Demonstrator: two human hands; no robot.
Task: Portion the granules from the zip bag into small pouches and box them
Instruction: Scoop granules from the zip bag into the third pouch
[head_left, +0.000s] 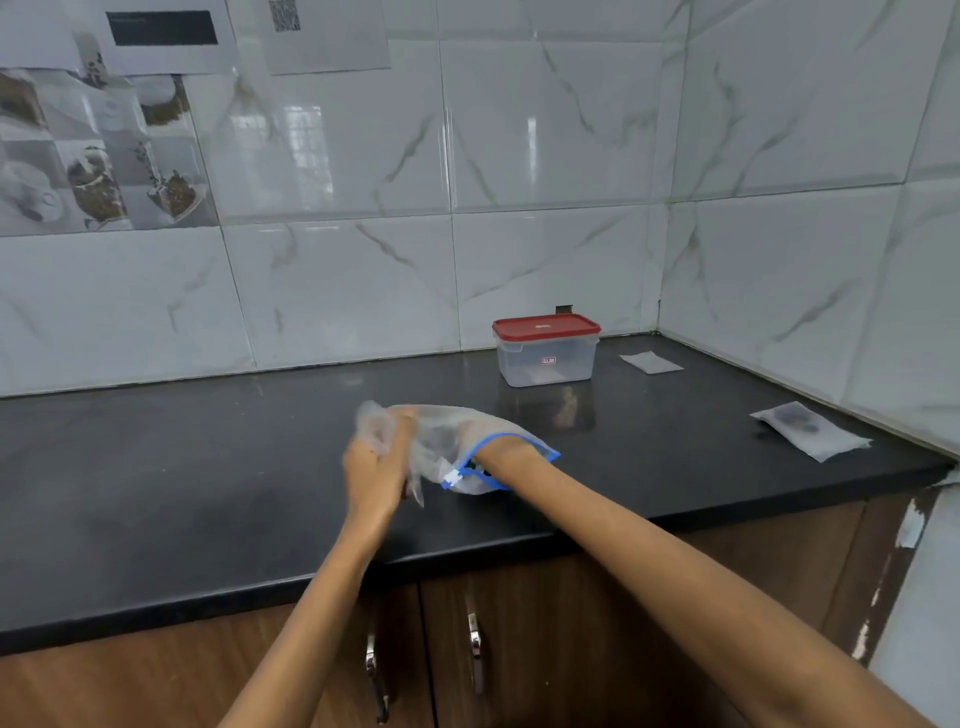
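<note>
Both hands work the zip bag (447, 457): your left hand (376, 467) grips its bunched bottom. Your right hand (480, 434) is inside; I cannot tell its grasp. Keep the blue mouth raised while you scoop.

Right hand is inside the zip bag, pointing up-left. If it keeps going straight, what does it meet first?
Likely the closed bottom of the zip bag, where the left hand grips it. The right hand is blurred through the plastic, so depth is uncertain.

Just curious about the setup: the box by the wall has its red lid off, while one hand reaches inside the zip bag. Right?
Not quite. The head view shows the box with its red lid on. The right hand does reach inside the zip bag.
</note>
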